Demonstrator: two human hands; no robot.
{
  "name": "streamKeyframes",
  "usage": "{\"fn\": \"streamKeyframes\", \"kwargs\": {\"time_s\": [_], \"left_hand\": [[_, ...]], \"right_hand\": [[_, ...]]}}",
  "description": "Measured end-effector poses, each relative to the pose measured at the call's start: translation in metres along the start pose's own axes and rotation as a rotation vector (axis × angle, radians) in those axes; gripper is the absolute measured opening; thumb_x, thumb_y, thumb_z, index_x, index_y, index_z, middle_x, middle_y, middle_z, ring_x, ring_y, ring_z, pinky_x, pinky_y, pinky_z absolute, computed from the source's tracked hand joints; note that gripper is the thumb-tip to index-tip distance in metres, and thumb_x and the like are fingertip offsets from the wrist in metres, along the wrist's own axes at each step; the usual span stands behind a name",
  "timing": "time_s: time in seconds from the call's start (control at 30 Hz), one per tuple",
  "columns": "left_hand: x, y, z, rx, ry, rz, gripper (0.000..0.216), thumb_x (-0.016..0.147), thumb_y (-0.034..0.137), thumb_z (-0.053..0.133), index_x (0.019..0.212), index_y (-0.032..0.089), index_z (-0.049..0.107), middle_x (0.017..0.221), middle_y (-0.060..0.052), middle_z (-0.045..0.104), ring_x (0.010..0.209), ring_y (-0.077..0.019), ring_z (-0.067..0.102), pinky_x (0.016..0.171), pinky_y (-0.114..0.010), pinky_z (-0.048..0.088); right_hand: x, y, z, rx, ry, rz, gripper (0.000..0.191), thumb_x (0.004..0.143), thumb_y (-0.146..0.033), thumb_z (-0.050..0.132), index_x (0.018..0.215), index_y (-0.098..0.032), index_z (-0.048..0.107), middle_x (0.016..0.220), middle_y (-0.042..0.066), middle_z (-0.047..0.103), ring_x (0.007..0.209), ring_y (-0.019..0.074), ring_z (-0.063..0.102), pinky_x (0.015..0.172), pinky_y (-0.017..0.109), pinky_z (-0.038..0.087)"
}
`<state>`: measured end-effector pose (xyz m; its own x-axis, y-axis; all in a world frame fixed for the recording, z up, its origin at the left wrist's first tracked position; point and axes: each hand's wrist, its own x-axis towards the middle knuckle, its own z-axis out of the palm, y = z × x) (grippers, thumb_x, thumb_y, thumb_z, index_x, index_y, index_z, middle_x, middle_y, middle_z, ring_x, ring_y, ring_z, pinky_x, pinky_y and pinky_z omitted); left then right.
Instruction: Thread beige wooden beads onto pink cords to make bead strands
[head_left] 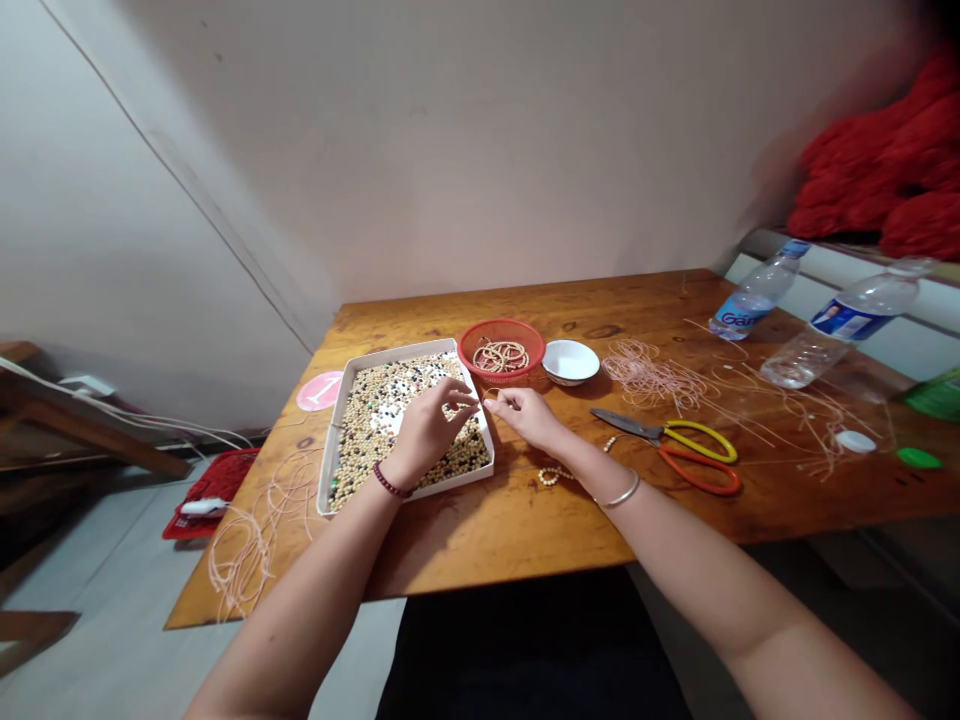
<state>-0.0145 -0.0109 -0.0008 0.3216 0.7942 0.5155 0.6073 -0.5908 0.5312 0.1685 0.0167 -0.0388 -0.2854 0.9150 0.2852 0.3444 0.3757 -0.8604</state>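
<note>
My left hand (436,425) is over the right part of a white tray (324,480), thumb and fingertips pinched together; anything between them is too small to make out. The tray holds many small beads (360,425), mostly tan with dark ones and a few green. Just right of the tray's edge, my right hand (531,418) is closed with its fingertips close to the left ones, seemingly on a thin string (492,391). Under my right wrist a strand of tan beads (553,476) lies on the table, partly hidden by the forearm.
Behind my hands stand a red basket (501,325) with beaded loops and a white bowl (570,362). Scissors (660,432) with yellow and orange handles lie right, near tangled pink string (649,372) and plastic bottles (817,340). More string (244,555) hangs at the table's left edge.
</note>
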Motion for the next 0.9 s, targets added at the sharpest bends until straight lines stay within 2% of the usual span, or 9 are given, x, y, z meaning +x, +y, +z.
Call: {"fn": "streamKeyframes", "kwargs": {"time_s": [0.2,0.4,0.5,0.63,0.77,0.9], "left_hand": [[-0.0011,-0.0008,0.0022,0.073,-0.011,0.021,0.023,0.082,0.033,0.065,0.095,0.022,0.05,0.088,-0.001,0.072,0.075,-0.0146,0.066,0.065,-0.026,0.049],[-0.0023,-0.0045,0.0043,0.135,0.002,0.062,0.022,0.083,0.03,0.064,0.096,0.021,0.05,0.087,-0.004,0.07,0.076,-0.0165,0.065,0.067,-0.028,0.048],[-0.003,-0.0051,0.0031,0.223,0.006,0.068,0.02,0.082,0.028,0.064,0.095,0.02,0.05,0.087,-0.004,0.069,0.077,-0.0174,0.064,0.067,-0.028,0.047],[-0.0043,-0.0036,-0.0001,0.399,-0.051,0.125,0.013,0.083,0.022,0.062,0.091,0.021,0.052,0.087,-0.004,0.067,0.083,-0.02,0.06,0.067,-0.029,0.045],[-0.0053,-0.0025,-0.0021,0.52,-0.09,0.191,0.008,0.088,0.022,0.055,0.095,0.02,0.054,0.085,-0.005,0.066,0.082,-0.0203,0.057,0.069,-0.03,0.045],[-0.0058,-0.0046,-0.0017,0.538,-0.119,0.234,0.008,0.09,0.022,0.051,0.093,0.021,0.057,0.081,-0.005,0.065,0.081,-0.0201,0.055,0.067,-0.029,0.044]], "right_hand": [[-0.0046,-0.0063,-0.0014,-0.089,-0.011,-0.003,0.039,0.081,-0.046,0.052,0.056,-0.018,0.038,0.055,-0.004,0.036,0.055,0.0095,0.034,0.052,0.024,0.024],[-0.0058,-0.0064,-0.0002,-0.135,0.011,-0.009,0.039,0.08,-0.046,0.052,0.056,-0.019,0.039,0.054,-0.004,0.038,0.054,0.0098,0.034,0.052,0.024,0.024],[-0.0058,-0.0035,0.0023,-0.148,0.01,-0.005,0.038,0.08,-0.044,0.052,0.056,-0.019,0.039,0.054,-0.004,0.038,0.054,0.0099,0.035,0.052,0.024,0.024],[-0.0068,-0.0004,0.0057,-0.169,0.016,-0.029,0.037,0.081,-0.042,0.053,0.056,-0.018,0.039,0.053,-0.004,0.039,0.053,0.01,0.036,0.052,0.023,0.025],[-0.0084,-0.0028,0.0071,-0.139,0.029,-0.025,0.036,0.081,-0.044,0.054,0.058,-0.017,0.048,0.055,-0.003,0.045,0.053,0.0104,0.039,0.052,0.023,0.027],[-0.0096,-0.0078,0.0062,-0.114,0.026,-0.004,0.028,0.079,-0.042,0.056,0.073,-0.016,0.065,0.056,-0.001,0.051,0.052,0.0116,0.04,0.053,0.024,0.029]]}}
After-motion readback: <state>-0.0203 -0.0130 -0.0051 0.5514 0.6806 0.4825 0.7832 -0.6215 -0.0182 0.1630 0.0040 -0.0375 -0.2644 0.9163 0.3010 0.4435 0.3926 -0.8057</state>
